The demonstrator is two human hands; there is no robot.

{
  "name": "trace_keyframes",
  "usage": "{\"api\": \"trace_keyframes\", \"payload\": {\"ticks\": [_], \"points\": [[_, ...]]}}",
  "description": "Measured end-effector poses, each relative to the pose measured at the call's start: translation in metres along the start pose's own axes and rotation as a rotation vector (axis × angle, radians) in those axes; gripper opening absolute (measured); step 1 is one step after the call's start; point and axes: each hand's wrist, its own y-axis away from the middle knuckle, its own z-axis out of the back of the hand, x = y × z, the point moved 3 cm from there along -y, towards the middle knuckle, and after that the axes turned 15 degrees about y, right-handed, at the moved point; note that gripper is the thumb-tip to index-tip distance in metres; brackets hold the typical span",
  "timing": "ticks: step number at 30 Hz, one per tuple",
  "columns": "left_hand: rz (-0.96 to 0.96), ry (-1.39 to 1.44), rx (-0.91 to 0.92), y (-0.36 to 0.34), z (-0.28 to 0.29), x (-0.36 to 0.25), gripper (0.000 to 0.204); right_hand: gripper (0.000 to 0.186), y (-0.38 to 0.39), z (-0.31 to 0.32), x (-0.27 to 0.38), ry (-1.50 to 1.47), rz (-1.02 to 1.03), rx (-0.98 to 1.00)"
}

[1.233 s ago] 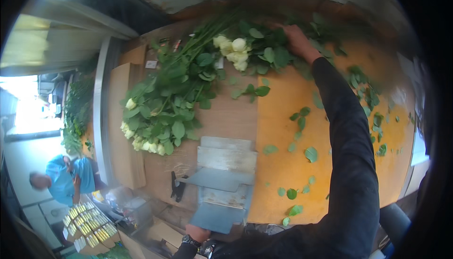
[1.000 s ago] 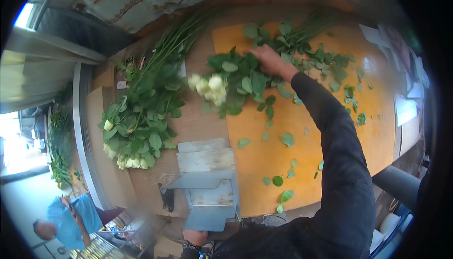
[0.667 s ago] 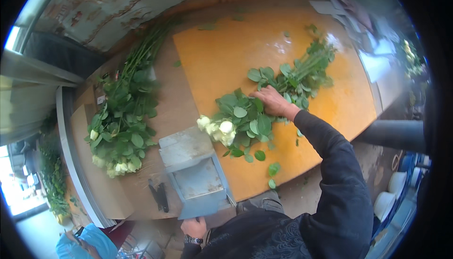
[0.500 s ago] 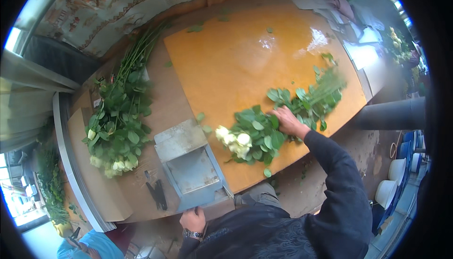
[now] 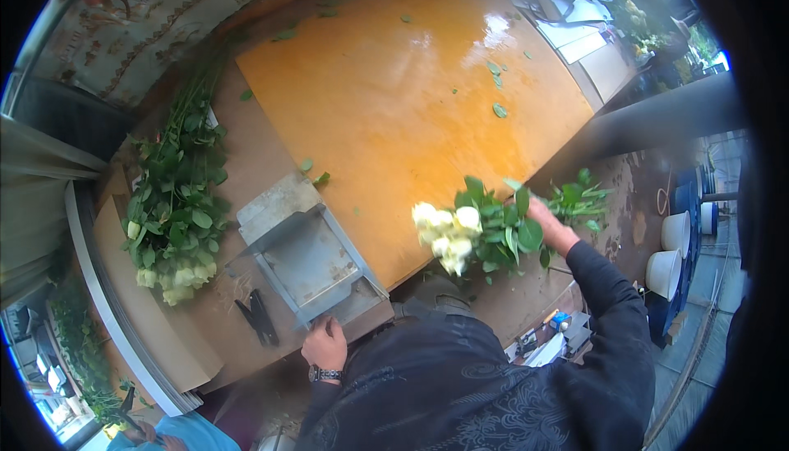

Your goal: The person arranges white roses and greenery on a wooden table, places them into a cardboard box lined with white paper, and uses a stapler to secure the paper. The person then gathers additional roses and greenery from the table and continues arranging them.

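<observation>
My right hand (image 5: 544, 225) is closed around the leafy stems of a bunch of white roses (image 5: 448, 233). The blooms point left and the stems stick out to the right, above the near right edge of the orange board. Close to the front table edge, my left hand (image 5: 325, 342) is curled, and whatever is in its fingers cannot be made out. It rests beside a grey metal tray (image 5: 311, 263). Left of that tray lies a black tool with two handles (image 5: 258, 319). Another pile of white roses (image 5: 177, 221) lies at the table's left side.
An orange board (image 5: 411, 106) covers much of the table, with loose leaves (image 5: 500, 111) on it. Papers (image 5: 571, 36) lie at the far right. A dark pipe (image 5: 657, 118) and white basins (image 5: 662, 274) stand to the right. A person in a blue top (image 5: 185, 434) is at lower left.
My right hand has lifted the white roses off the orange board and drawn them toward me, past its near right edge. My left hand stays by the tray. The view has shifted.
</observation>
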Motion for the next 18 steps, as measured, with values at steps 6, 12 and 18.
{"api": "trace_keyframes", "payload": {"ticks": [6, 12, 18], "points": [[0.044, 0.02, 0.006, -0.001, 0.001, 0.0, 0.02, 0.064, -0.136, 0.078, -0.003, 0.137, 0.085, -0.289], [0.094, 0.005, -0.078, 0.0, 0.001, -0.002, 0.019, 0.057, -0.335, 0.083, -0.01, 0.299, 0.264, -0.449], [0.182, -0.015, -0.126, 0.001, 0.001, -0.003, 0.019, 0.071, -0.483, 0.019, -0.016, 0.436, 0.189, -0.29]]}}
